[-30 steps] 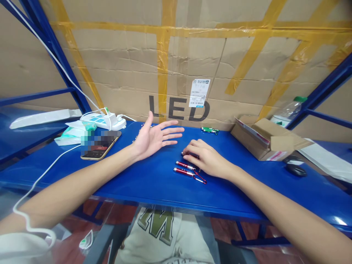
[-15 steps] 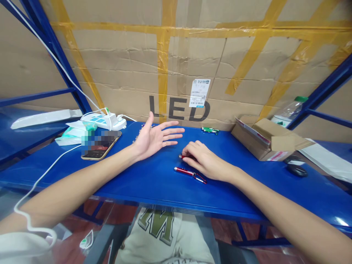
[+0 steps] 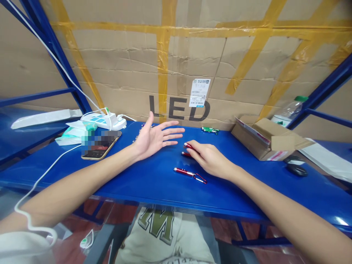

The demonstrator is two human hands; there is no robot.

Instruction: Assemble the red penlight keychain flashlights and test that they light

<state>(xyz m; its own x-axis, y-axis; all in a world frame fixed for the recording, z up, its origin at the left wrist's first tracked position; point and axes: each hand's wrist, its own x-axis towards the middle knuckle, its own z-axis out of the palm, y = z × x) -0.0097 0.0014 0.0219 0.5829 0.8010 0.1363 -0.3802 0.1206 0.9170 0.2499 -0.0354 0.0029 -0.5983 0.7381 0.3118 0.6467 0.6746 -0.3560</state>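
My right hand (image 3: pixel 210 157) pinches a slim red penlight (image 3: pixel 188 146) between thumb and fingers; most of its body is hidden by the hand. Under the thumb, the end of a second red penlight (image 3: pixel 186 154) shows; whether the hand touches it I cannot tell. Closer to the table's front edge lies another red penlight (image 3: pixel 184 171) with a red carabiner clip. My left hand (image 3: pixel 154 141) is held open, thumb up and fingers spread, with nothing in it. Behind its wrist, small metallic ends (image 3: pixel 135 140) of several things peek out, mostly covered.
Green penlights (image 3: pixel 210 130) lie at the back of the blue table (image 3: pixel 154 183). On the right are an open cardboard box (image 3: pixel 275 141), a black mouse (image 3: pixel 297 170) and a bottle (image 3: pixel 291 110). To the left are a phone (image 3: pixel 110 145), a power strip (image 3: pixel 104 120) and a tissue pack (image 3: pixel 78 132).
My right hand has shifted slightly up and back, with a red penlight now showing in its fingertips above another one. My left hand stays in the same open pose.
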